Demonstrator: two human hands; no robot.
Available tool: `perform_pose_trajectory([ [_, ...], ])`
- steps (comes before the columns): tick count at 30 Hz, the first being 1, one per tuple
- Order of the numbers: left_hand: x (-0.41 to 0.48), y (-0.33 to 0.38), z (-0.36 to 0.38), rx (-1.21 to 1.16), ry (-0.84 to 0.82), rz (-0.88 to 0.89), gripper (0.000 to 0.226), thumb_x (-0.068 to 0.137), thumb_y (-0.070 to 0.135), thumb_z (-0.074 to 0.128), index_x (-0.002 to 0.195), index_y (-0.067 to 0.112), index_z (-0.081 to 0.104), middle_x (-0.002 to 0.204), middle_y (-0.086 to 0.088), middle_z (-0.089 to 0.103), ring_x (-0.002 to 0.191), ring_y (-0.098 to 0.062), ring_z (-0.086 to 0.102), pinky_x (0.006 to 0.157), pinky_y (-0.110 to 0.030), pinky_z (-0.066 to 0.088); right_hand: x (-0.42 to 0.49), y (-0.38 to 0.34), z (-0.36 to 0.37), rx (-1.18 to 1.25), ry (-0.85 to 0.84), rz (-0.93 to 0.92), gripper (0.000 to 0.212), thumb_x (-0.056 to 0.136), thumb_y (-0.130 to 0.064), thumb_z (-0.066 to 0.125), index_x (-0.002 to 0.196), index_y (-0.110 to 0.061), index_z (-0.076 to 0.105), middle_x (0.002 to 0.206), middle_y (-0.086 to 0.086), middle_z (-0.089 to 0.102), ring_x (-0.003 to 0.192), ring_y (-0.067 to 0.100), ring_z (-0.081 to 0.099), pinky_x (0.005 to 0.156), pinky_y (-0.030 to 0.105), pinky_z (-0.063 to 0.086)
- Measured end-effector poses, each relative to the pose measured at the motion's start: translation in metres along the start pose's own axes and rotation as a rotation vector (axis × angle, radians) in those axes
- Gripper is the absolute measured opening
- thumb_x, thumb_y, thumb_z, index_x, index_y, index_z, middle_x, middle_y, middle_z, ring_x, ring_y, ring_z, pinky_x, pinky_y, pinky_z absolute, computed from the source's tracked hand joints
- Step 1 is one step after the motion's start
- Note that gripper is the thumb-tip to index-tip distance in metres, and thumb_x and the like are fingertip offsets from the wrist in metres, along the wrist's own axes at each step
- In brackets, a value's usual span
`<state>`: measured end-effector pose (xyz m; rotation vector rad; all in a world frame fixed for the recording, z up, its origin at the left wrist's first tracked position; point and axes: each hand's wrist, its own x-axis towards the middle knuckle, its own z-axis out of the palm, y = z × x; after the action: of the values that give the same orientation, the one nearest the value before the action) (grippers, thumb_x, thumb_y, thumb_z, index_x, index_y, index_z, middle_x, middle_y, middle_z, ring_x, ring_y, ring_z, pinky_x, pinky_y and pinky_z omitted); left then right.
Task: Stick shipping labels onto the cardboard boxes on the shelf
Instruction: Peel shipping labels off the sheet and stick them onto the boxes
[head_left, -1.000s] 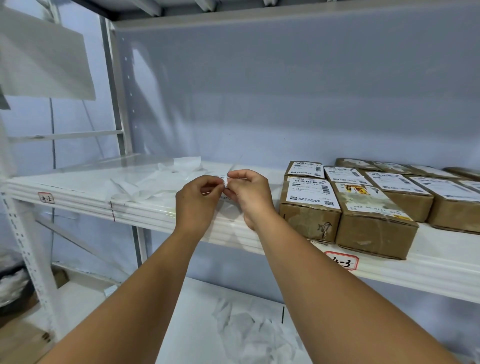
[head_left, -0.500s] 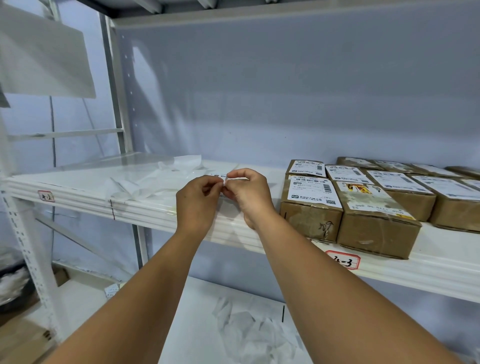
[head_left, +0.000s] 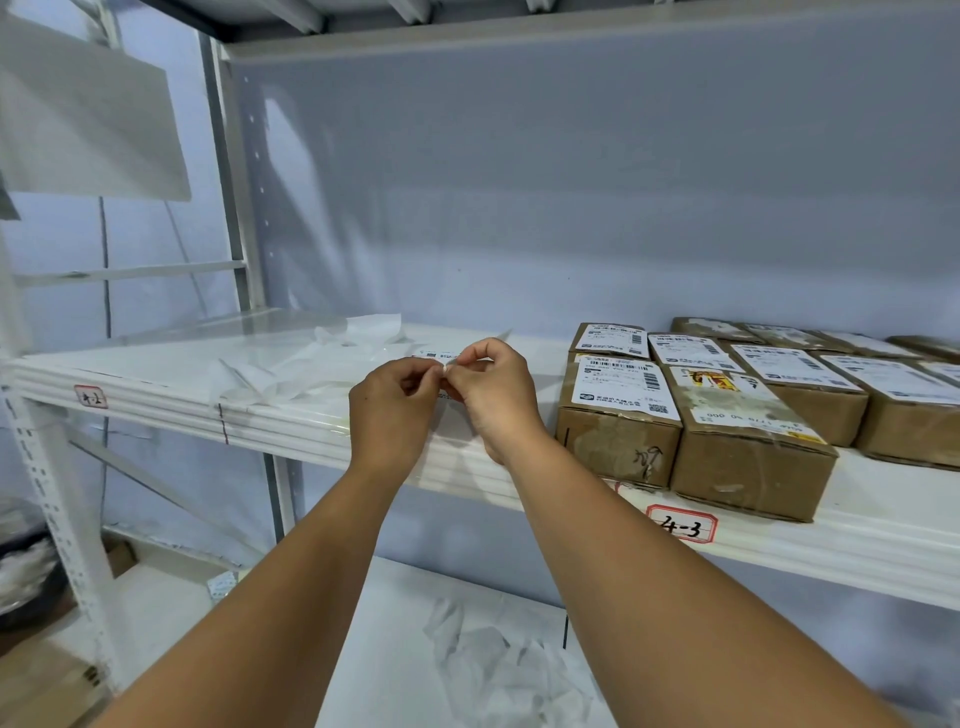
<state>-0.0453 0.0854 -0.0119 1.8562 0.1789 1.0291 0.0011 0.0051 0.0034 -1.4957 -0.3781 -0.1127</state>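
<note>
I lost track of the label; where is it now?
Head view, near centre: the label is pinched between the left hand and right hand above the shelf, left of the nearest cardboard box and right of crumpled backing paper.

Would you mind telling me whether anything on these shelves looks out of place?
Yes. Crumpled white backing sheets lie loose on the shelf left of the cardboard boxes, and more crumpled paper sits on the shelf below. The frontmost box has a scuffed top with torn sticker remnants, unlike its cleanly labelled neighbours.
</note>
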Motion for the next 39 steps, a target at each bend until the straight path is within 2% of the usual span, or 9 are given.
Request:
perform_pose_trajectory([
  [7, 0.005, -0.003, 0.003, 0.009, 0.054, -0.053, 0.015, 0.089, 0.015, 0.051, 0.083, 0.014, 0.064, 0.077, 0.007, 0.063, 0.072, -0.007, 0.056, 0.057, -0.005, 0.036, -0.003, -0.004, -0.002, -0.142, 0.033, -0.088, 0.024, 0.081, -0.002, 0.051, 0.066, -0.022, 0.05, 0.066, -0.003, 0.056, 0.062, 0.017, 0.05, 0.062, 0.027, 0.041],
  [13, 0.012, -0.005, 0.002, -0.166, 0.133, -0.185, 0.018, 0.092, 0.019, 0.041, 0.079, 0.023, 0.053, 0.083, 0.003, 0.063, 0.087, -0.022, 0.063, 0.079, -0.036, 0.05, -0.006, -0.008, -0.005, -0.159, 0.137, -0.077, 0.038, 0.083, -0.001, 0.041, 0.055, -0.022, 0.057, 0.063, -0.012, 0.057, 0.061, 0.007, 0.05, 0.06, 0.023, 0.039],
  [18, 0.016, -0.005, 0.0, -0.242, 0.224, -0.315, 0.017, 0.098, 0.026, 0.035, 0.089, 0.025, 0.049, 0.095, 0.002, 0.06, 0.094, -0.025, 0.062, 0.086, -0.041, 0.05, -0.005, -0.009, -0.005, -0.176, 0.251, -0.03, 0.019, 0.076, -0.004, 0.051, 0.06, 0.002, 0.058, 0.057, 0.007, 0.043, 0.057, 0.022, 0.035, 0.053, 0.026, 0.029],
  [20, 0.02, -0.006, -0.004, -0.363, 0.246, -0.373, 0.018, 0.099, 0.024, 0.035, 0.088, 0.024, 0.05, 0.099, -0.003, 0.061, 0.092, -0.024, 0.062, 0.083, -0.037, 0.051, -0.004, -0.007, -0.005, -0.181, 0.235, -0.043, 0.018, 0.075, -0.007, 0.054, 0.057, -0.006, 0.052, 0.058, 0.007, 0.04, 0.058, 0.021, 0.033, 0.055, 0.026, 0.029],
  [23, 0.021, -0.005, -0.008, -0.471, 0.158, -0.352, 0.02, 0.098, 0.017, 0.039, 0.083, 0.02, 0.052, 0.091, -0.005, 0.063, 0.082, -0.02, 0.064, 0.076, -0.03, 0.053, -0.003, -0.009, -0.002, -0.124, 0.084, -0.021, 0.025, 0.08, -0.032, 0.067, 0.065, -0.016, 0.056, 0.063, -0.001, 0.059, 0.062, 0.017, 0.054, 0.066, 0.03, 0.045],
  [26, 0.018, -0.003, -0.008, -0.377, 0.102, -0.302, 0.018, 0.096, 0.019, 0.042, 0.083, 0.02, 0.054, 0.077, 0.001, 0.062, 0.074, -0.019, 0.063, 0.08, -0.039, 0.051, -0.005, -0.01, 0.003, -0.165, -0.094, -0.01, 0.04, 0.072, -0.058, 0.07, 0.085, -0.024, 0.054, 0.084, 0.0, 0.068, 0.081, 0.018, 0.066, 0.078, 0.033, 0.051],
  [32, 0.014, -0.005, -0.006, -0.332, 0.046, -0.217, 0.022, 0.096, 0.021, 0.043, 0.078, 0.025, 0.055, 0.076, 0.0, 0.065, 0.084, -0.03, 0.066, 0.086, -0.047, 0.051, -0.002, -0.004, 0.002, -0.229, -0.066, -0.014, 0.038, 0.078, -0.021, 0.071, 0.104, -0.03, 0.044, 0.099, 0.004, 0.064, 0.089, 0.022, 0.062, 0.075, 0.031, 0.049],
  [35, 0.015, -0.004, -0.007, -0.421, 0.042, -0.238, 0.022, 0.099, 0.014, 0.04, 0.082, 0.016, 0.054, 0.088, -0.007, 0.066, 0.085, -0.025, 0.067, 0.079, -0.032, 0.055, 0.0, -0.003, 0.001, -0.112, -0.028, 0.009, 0.026, 0.082, -0.011, 0.066, 0.092, -0.031, 0.052, 0.104, 0.01, 0.066, 0.095, 0.027, 0.064, 0.084, 0.04, 0.052],
  [39, 0.017, -0.004, -0.012, -0.577, 0.051, -0.295, 0.022, 0.101, 0.011, 0.035, 0.092, 0.006, 0.055, 0.089, -0.008, 0.065, 0.079, -0.015, 0.066, 0.07, -0.02, 0.054, 0.0, -0.005, -0.004, -0.019, 0.058, 0.009, 0.025, 0.087, -0.005, 0.054, 0.099, -0.026, 0.046, 0.095, 0.004, 0.06, 0.082, 0.019, 0.059, 0.063, 0.026, 0.046],
])
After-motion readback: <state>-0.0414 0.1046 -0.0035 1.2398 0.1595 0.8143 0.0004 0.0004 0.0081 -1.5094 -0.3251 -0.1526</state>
